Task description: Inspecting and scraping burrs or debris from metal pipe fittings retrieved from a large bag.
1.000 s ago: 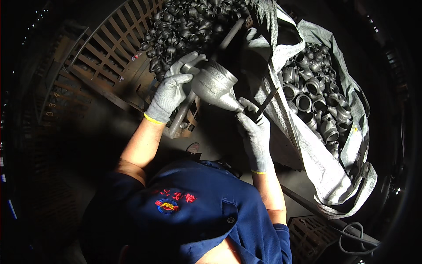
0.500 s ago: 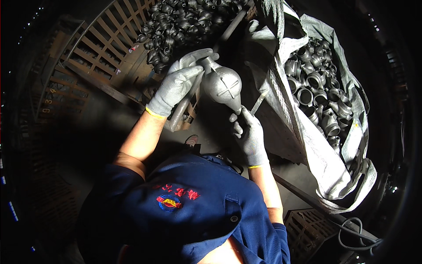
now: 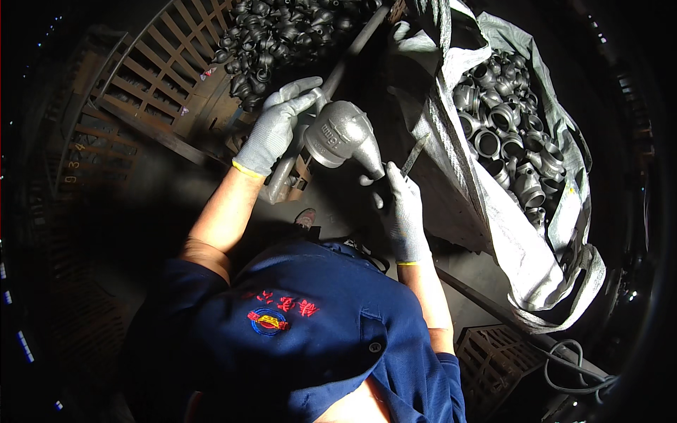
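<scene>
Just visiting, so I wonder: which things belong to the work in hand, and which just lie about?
Work:
grey metal fitting
slim tool in the right hand
probably the fittings in the white sack

Lying about, seemingly:
grey cable
slatted crate, lower right

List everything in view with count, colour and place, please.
Held fitting: one, grey, upper centre
Thin tool: one, grey, right of held fitting
Loose fittings: many, dark grey, heaped near top
Slatted crate: one, rusty brown, upper left
Diagonal bar: one, grey, behind held fitting
Sack: one, white, right
Sack fittings: many, grey, inside it
Smaller crate: one, brown, lower right
Cable: one, grey, lower right
Shoe: one, reddish, centre
Shirt: one, navy, bottom
Forearms: two, bare, beside shirt
Left grip: one, grey-gloved, touching held fitting
Right grip: one, grey-gloved, holding thin tool
</scene>
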`<state>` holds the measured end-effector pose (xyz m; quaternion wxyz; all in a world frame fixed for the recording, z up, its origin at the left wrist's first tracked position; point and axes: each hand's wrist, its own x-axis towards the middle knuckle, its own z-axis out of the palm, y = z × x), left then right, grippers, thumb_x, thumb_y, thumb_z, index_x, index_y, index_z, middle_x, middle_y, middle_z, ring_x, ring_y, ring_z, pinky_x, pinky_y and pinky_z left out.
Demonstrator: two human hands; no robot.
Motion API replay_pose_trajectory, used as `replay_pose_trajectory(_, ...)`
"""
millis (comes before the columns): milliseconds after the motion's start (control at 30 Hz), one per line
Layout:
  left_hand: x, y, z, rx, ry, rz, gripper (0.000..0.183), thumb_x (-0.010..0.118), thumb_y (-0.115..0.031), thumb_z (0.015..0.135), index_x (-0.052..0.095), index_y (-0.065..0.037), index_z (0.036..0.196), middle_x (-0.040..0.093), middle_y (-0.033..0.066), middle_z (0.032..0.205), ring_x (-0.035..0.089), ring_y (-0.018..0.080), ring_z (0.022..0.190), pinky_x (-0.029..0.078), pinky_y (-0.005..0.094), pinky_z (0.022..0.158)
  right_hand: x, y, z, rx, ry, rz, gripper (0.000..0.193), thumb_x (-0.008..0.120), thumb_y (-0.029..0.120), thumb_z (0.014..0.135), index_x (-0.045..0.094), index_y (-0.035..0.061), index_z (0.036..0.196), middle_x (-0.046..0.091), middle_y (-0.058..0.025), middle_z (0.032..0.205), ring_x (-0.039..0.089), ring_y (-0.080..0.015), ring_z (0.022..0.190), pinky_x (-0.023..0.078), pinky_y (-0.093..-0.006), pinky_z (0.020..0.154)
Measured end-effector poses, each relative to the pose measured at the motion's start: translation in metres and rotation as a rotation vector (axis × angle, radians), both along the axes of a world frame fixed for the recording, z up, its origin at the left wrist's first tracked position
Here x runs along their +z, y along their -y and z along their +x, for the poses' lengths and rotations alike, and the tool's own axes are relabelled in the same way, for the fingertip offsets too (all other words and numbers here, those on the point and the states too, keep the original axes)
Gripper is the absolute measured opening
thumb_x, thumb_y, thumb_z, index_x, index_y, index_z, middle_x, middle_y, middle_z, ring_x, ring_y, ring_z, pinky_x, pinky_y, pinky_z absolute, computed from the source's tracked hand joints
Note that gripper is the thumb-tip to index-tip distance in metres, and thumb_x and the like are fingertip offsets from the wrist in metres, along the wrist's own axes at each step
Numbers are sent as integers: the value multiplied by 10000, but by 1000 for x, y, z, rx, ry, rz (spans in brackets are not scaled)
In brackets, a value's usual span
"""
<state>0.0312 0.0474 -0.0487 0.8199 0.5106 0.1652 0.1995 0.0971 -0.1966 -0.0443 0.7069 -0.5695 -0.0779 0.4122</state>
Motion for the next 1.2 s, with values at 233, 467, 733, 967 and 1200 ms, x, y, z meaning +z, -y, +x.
replay_pose_trajectory(233,-14,-4,0,65,-82,43,301,518,-47,917,574,21,1205,652,74,997,599,143,958,438,267,944,10,-5,-9,-28,85,-48,422,549,257,948,536,-18,1267,685,-59,879,453,-28,580,353,-179,527)
replay_pose_trajectory(467,-14,-1,-5,55,-79,-92,244,537,-113,935,633,-22,1139,644,40,951,598,122,889,479,252,867,9,-6,-7,27,16,27,463,553,224,947,485,-54,1311,672,-55,849,508,-28,658,382,-190,544)
replay_pose_trajectory(733,-11,2,-4,83,-156,-174,248,531,-135,946,625,-38,1154,651,59,1019,614,154,992,499,283,906,4,-9,-11,-19,10,-9,387,503,309,973,599,-39,1111,658,-85,755,450,-60,520,322,-194,456)
replay_pose_trajectory(967,-31,-1,-11,211,-51,741,182,529,-131,952,641,-42,1064,665,48,990,638,135,937,507,259,864,15,-14,-10,5,9,-52,396,460,319,994,633,-36,965,629,-86,665,462,-85,506,338,-219,443)
replay_pose_trajectory(1200,-13,1,-9,219,-199,27,134,643,-201,897,663,-71,924,641,5,847,603,99,788,487,241,722,9,-15,-4,75,48,-114,530,367,423,1007,641,-27,945,609,-75,629,424,-79,460,316,-211,434)
